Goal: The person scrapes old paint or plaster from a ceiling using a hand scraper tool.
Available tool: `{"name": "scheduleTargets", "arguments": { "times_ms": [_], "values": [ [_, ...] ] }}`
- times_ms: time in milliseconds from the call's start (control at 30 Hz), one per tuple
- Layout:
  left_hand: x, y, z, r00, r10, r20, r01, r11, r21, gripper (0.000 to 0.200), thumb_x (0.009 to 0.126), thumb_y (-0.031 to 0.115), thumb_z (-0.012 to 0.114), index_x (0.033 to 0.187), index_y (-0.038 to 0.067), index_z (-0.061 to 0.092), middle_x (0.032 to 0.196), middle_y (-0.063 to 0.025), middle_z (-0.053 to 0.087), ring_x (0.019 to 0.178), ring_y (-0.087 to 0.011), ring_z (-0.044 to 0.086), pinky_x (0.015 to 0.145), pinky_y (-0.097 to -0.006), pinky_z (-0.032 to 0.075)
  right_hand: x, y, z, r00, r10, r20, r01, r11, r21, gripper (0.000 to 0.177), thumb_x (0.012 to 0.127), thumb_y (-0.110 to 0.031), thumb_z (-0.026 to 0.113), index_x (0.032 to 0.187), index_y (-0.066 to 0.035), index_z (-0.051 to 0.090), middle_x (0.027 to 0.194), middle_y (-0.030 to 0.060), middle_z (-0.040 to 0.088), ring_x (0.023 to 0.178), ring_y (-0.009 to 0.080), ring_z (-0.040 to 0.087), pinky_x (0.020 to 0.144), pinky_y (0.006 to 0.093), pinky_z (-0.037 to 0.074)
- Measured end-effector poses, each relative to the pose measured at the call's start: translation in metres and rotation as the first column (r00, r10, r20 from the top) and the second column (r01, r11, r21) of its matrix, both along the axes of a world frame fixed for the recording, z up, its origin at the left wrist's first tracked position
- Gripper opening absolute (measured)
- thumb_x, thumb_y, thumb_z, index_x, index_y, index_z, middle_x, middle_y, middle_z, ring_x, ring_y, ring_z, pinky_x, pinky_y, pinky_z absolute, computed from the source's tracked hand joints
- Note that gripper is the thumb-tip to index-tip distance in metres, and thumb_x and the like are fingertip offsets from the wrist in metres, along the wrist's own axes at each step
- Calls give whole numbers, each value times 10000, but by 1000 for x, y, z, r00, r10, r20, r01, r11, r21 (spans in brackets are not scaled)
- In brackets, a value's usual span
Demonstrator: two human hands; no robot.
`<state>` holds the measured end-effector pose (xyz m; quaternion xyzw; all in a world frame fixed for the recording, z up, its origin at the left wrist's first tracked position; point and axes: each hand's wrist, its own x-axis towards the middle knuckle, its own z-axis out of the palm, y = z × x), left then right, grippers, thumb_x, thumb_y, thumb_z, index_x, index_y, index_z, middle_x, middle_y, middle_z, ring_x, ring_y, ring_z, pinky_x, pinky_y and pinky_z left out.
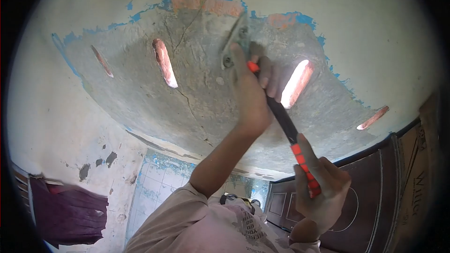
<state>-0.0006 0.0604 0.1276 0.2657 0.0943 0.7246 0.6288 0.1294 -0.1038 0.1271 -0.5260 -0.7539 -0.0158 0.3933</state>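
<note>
A long-handled scraper point(282, 117) with a black shaft and a red-and-black grip runs diagonally across the view. Its flat metal head point(242, 35), with screws showing, lies against or very close to the wall near the upper edge of the bare grey patch; contact is not clear. My left hand point(253, 89) is closed round the neck just below the head, its thumb along the metal. Lower right, my right hand point(323, 185) grips the red end of the handle. Slight blur softens the head and left fingers.
Bare grey plaster point(206, 93), cracked in places, is bordered by blue and off-white paint point(337, 0). Bright slots, including one beside my left hand point(297, 84), pierce it. Below are a brown door point(365, 187), cardboard point(412, 192) and a dark purple curtain point(68, 211).
</note>
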Motion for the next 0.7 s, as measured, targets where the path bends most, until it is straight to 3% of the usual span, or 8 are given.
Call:
{"name": "scheduleTargets", "arguments": {
  "times_ms": [200, 300, 400, 433, 500, 567, 700],
  "values": [
    [13, 2, -5, 1000, -20, 4, 20, 999, -38, 520, 1052, 610, 339, 795, 161, 399, 549, 40, 307, 397, -81, 300, 322, -247, 282, 14, -2, -3, 998, -55, -3, 55, 998, -30, 608, 741, 69, 702, 1326, -92, 675, 569, 55, 499, 454, 127, 441, 450, 316, 345],
    [3, -1, 1, 1000, 23, -13, -24, 1000, -15, 496, 1052, 603, 354, 821, 166, 400, 555, 45, 301, 409, -74, 303, 331, -237, 298, 7, 7, -5, 998, 34, -56, -31, 998, 51, 618, 737, 77, 712, 1328, -98, 675, 572, 53, 500, 454, 124, 438, 451, 311, 355],
    [-14, 14, -1, 994, 40, 97, -37, 999, -29, 496, 1051, 607, 351, 824, 169, 412, 554, 50, 289, 420, -65, 305, 342, -230, 284, -2, 15, 2, 999, 44, -4, -44, 999, -12, 623, 732, 80, 716, 1326, -102, 677, 574, 54, 502, 453, 125, 441, 453, 306, 364],
    [-10, 12, -1, 993, 29, 110, -28, 1000, -14, 503, 1046, 614, 360, 820, 169, 418, 558, 52, 298, 428, -58, 310, 350, -226, 277, 2, 17, -4, 999, 42, -29, -41, 998, 47, 668, 748, 35, 747, 1365, -205, 658, 559, 30, 505, 415, 122, 454, 433, 356, 387],
    [4, 7, -2, 993, 110, -52, -113, 992, -60, 512, 1043, 620, 359, 815, 166, 417, 557, 47, 307, 421, -70, 310, 350, -234, 284, 11, 9, -3, 1000, 8, -13, -8, 999, 40, 667, 747, 34, 746, 1367, -195, 655, 558, 29, 501, 415, 126, 448, 432, 359, 386],
    [16, 0, -2, 998, 6, -69, -8, 1000, -20, 529, 1040, 635, 341, 815, 161, 414, 554, 38, 321, 409, -93, 311, 347, -255, 309, 19, 1, -3, 1000, -23, -21, 24, 999, 47, 660, 746, 27, 745, 1368, -173, 653, 553, 25, 491, 416, 130, 438, 424, 360, 369],
    [15, -4, 3, 1000, 11, -17, -11, 999, -41, 528, 1045, 632, 326, 816, 163, 407, 548, 36, 309, 399, -99, 309, 339, -272, 289, 17, -6, 1, 998, -52, 46, 51, 999, 9, 648, 734, 48, 726, 1351, -137, 662, 561, 37, 496, 430, 131, 442, 431, 343, 345]
  ]
}}
